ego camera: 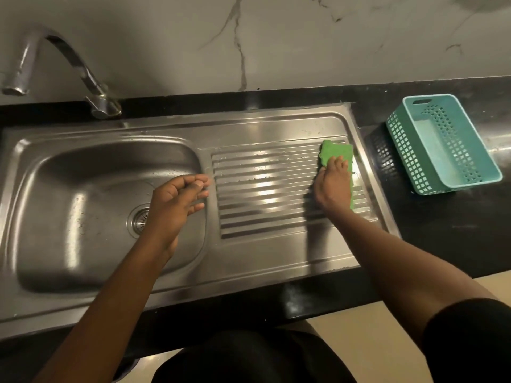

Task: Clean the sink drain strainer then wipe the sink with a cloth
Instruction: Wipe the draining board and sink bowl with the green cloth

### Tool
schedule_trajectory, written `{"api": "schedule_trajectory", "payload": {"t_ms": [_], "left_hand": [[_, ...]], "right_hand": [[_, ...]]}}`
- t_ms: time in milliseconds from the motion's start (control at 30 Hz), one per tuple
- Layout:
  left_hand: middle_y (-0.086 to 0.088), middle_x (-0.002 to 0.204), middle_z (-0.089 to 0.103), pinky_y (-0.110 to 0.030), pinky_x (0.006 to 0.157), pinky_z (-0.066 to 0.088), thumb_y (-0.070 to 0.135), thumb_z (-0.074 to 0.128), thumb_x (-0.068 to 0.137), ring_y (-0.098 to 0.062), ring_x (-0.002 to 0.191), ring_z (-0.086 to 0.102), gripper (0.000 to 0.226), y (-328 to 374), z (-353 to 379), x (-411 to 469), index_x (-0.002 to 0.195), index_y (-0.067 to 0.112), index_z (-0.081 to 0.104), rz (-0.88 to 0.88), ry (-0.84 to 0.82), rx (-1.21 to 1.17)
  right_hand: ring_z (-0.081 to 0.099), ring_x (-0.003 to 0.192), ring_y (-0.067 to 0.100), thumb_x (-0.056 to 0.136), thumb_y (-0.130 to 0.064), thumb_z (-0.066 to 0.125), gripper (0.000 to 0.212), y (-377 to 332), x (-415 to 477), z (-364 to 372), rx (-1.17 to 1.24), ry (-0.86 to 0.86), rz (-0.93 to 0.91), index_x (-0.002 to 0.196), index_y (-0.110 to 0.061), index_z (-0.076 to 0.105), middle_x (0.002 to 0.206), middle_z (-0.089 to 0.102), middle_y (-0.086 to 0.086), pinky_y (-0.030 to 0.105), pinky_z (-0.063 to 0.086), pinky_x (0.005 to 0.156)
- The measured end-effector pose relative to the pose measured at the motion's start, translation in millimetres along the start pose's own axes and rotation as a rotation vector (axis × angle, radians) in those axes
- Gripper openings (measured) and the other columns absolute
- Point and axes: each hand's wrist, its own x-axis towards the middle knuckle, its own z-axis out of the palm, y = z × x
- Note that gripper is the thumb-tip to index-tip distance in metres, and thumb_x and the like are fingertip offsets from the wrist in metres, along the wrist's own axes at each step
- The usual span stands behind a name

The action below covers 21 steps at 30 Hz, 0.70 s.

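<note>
Wiping seemed underway: the right hand (333, 186) pressed the green cloth (336, 152), fingers flat, on the drainboard's (262, 189) right end; the left hand (174, 205) hovered empty, fingers loosely curled, above the strainer (139, 218); the basin (83, 189) looked unwiped.

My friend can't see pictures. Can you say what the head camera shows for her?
A right hand presses a green cloth on the ribbed steel drainboard, while the left hand hovers, holding nothing, over the basin near the strainer. A teal basket sits on the black counter to the right.
</note>
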Motion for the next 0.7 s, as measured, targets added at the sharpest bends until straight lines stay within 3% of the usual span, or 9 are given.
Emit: {"api": "schedule_trajectory", "payload": {"t_ms": [200,500,600,700], "left_hand": [[-0.002,0.116,0.08,-0.037,0.095,0.058,0.018,0.059,0.105,-0.02,0.112,0.075,0.022,-3.4,-9.8,3.1,0.119,0.014,0.075,-0.003,0.011,-0.012],[-0.003,0.119,0.079,-0.037,0.095,0.058,0.017,0.058,0.106,-0.02,0.111,0.075,0.024,0.3,-24.0,-1.2,0.122,0.01,0.073,0.015,0.053,0.003],[-0.001,0.118,0.08,-0.038,0.096,0.058,0.018,0.058,0.106,-0.019,0.111,0.075,0.022,1.1,-26.7,-3.2,0.12,0.012,0.074,0.014,0.046,0.016],[-0.002,0.116,0.08,-0.039,0.097,0.058,0.018,0.059,0.105,-0.019,0.11,0.076,0.022,1.3,-24.3,-5.0,0.119,0.012,0.075,0.013,0.036,0.022]], "right_hand": [[0.018,0.156,0.04,0.107,-0.025,0.029,0.059,-63.4,-38.5,32.7,-0.033,-0.023,-0.097,0.158,0.005,0.026,0.166,0.024,0.025,0.048,0.013,0.129],[0.008,0.16,0.032,0.098,-0.026,0.03,0.067,-179.8,-109.8,67.9,0.138,-0.176,-0.318,0.161,-0.001,0.025,0.17,0.016,0.019,0.046,0.006,0.13],[0.017,0.158,0.031,0.104,-0.02,0.036,0.055,-183.8,-111.9,59.9,0.22,-0.211,-0.366,0.157,-0.004,0.036,0.168,0.026,0.018,0.044,0.012,0.129],[0.048,0.141,0.036,0.106,-0.02,0.042,0.042,-200.5,-123.8,49.3,0.38,-0.362,-0.418,0.144,-0.008,0.053,0.15,0.053,0.022,0.041,0.038,0.112]]}}
